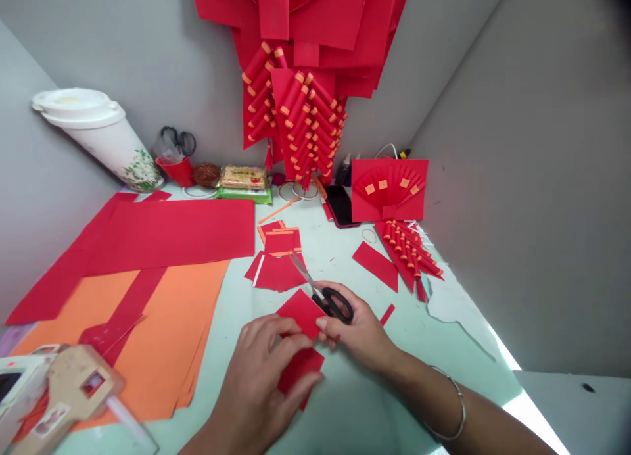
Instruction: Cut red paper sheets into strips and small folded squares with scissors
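My right hand (357, 330) is closed around a pair of scissors (335, 304) with black handles, its blades pointing away to the upper left. The thumb of that hand also presses on the corner of a red paper piece (302, 310). Curved over a second red paper piece (298, 371) is my left hand (266, 373), with thumb and fingers apart; its fingertips reach the edge of the upper piece. Whether the left fingers touch the lower piece is unclear. Just beyond lie small red paper cards (280, 272), some with orange strips (283, 254).
Large red sheets (182, 235) and orange sheets (182, 336) cover the left side, with a glue gun (73, 389) in front. A phone (341, 205), a red fan card (389, 192) and paper firecrackers (407, 248) stand or lie rear right. A white cup (98, 139) leans rear left.
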A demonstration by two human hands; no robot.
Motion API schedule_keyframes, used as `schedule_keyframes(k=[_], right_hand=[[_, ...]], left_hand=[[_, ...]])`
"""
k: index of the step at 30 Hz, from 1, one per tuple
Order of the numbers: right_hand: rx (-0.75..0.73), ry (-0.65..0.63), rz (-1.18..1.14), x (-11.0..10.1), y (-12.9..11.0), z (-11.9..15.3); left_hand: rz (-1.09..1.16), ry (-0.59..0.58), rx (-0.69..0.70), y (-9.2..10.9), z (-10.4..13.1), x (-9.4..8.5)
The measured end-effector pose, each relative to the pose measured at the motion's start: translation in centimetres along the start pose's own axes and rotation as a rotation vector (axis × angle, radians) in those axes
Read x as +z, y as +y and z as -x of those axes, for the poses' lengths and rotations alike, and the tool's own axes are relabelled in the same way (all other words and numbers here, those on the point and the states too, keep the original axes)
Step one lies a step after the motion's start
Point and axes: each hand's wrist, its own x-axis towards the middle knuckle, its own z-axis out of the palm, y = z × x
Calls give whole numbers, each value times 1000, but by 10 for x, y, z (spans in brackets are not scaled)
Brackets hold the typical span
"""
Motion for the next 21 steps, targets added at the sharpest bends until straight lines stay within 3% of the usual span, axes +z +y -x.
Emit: schedule_keyframes(k=[3, 6, 9, 12, 21], right_hand=[[-33, 33, 60, -7, -1, -3], [-60, -76, 76, -8, -3, 0], [-47, -142, 67, -4, -4, 3], [-33, -112, 35, -1, -1, 3], [-59, -86, -71, -1, 8, 2]], left_hand=[[192, -28, -234, -1, -2, -4], [406, -23, -623, -5, -5, -7], [679, -202, -908, -7, -7, -7], [830, -292, -970, -8, -9, -6], [1030, -211, -1097, -3, -16, -11]])
